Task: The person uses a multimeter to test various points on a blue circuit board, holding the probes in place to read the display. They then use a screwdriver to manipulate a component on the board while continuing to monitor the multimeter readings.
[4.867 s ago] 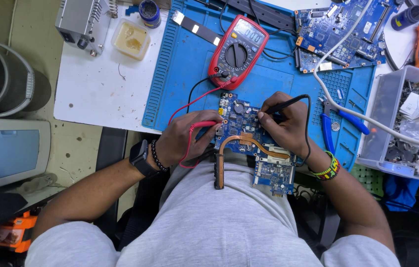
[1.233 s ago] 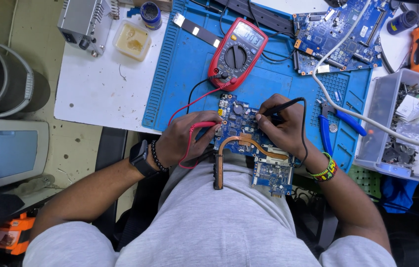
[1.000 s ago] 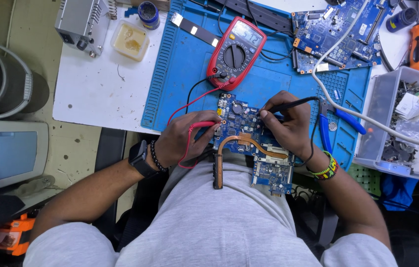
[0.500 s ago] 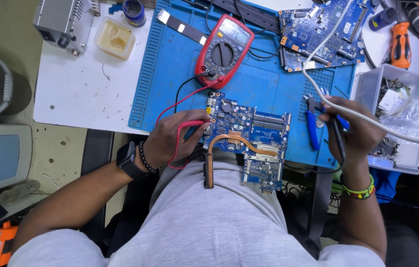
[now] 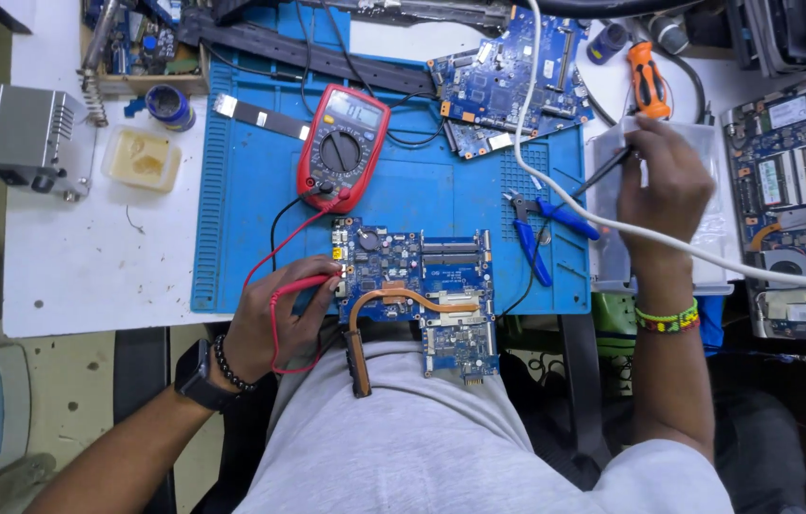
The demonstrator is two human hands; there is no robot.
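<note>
Motherboard (image 5: 417, 290), blue with a copper heat pipe (image 5: 393, 309) curving across it, lies at the near edge of the blue work mat (image 5: 250, 219), its lower part hanging over onto my lap. My left hand (image 5: 279, 324) sits at its left edge, fingers closed around the red probe (image 5: 303, 284), whose tip touches the board's left side. My right hand (image 5: 660, 190) is well away from the board, up over the clear plastic box (image 5: 607, 252) to the right of the mat, pinching the black probe (image 5: 603, 176) between its fingers. Beyond the board stands the red multimeter (image 5: 341, 148), its red and black leads trailing down to my hands. Blue-handled pliers (image 5: 541, 233) lie on the mat between the board and my right hand, and a white cable (image 5: 755, 271) crosses over that wrist.
</note>
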